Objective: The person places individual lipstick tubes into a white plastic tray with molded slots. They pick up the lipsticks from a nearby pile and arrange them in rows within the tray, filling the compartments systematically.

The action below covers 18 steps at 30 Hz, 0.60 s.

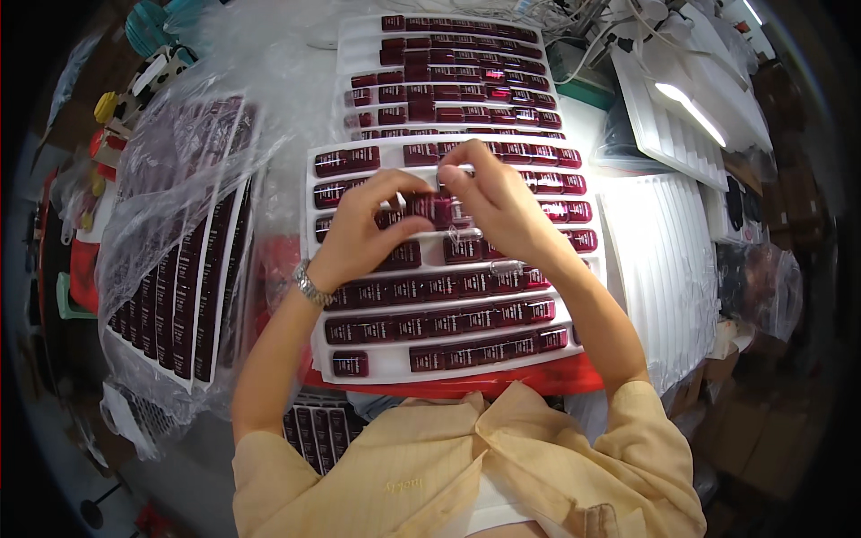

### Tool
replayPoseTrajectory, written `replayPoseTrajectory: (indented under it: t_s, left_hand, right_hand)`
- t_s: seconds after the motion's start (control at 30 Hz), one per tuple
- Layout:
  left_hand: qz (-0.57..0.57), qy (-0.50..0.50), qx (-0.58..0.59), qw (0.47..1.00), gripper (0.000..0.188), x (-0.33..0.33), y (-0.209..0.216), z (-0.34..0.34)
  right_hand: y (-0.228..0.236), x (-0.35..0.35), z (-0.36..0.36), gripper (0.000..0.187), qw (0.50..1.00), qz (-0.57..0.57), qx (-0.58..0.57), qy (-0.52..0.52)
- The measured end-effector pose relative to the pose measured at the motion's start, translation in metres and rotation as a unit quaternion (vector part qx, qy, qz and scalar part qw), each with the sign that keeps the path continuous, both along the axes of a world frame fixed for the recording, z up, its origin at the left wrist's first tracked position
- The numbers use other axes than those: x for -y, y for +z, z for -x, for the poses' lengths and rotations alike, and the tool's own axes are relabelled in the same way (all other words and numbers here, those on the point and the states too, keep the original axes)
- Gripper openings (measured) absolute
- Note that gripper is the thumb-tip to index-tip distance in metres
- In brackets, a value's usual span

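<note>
A white tray (386,363) lies in front of me, with rows of small dark red, glossy rectangular bottles (439,314) bearing pale print. Over the middle of the tray, my left hand (363,224) has its thumb and fingers closed around one dark red bottle (430,209). A clear piece (459,215) shows at that bottle's right end. Just above and to the right, my right hand (493,193) pinches thumb and forefinger together; whatever is between them is too small to make out. Another clear piece (507,267) lies on a row below my right hand.
Behind stands a second white tray (363,58) of similar bottles. To the left, filled trays lean under clear plastic film (193,170). Ridged white trays (655,260) are stacked at right, with a lit lamp (691,112) and cables above. A red edge (538,378) borders the table near me.
</note>
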<state>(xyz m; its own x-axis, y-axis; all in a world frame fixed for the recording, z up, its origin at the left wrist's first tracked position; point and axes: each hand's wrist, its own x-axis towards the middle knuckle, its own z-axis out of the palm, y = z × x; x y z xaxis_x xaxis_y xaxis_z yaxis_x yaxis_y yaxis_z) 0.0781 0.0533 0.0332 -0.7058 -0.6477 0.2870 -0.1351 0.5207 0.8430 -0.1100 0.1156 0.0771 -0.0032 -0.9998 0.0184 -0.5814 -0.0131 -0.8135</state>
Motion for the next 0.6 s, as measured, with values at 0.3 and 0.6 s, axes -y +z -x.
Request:
replayPoseTrajectory:
  t_s: [0.3, 0.6]
  left_hand:
    - [0.262, 0.103, 0.143, 0.949, 0.030, 0.024, -0.019, 0.009]
    - [0.258, 0.156, 0.181, 0.936, 0.033, 0.038, -0.013, -0.034]
  right_hand:
    - [-0.010, -0.035, 0.010, 0.036, 0.968, 0.088, -0.221, 0.075]
    - [-0.018, -0.034, 0.011, 0.007, 0.987, 0.076, 0.143, -0.016]
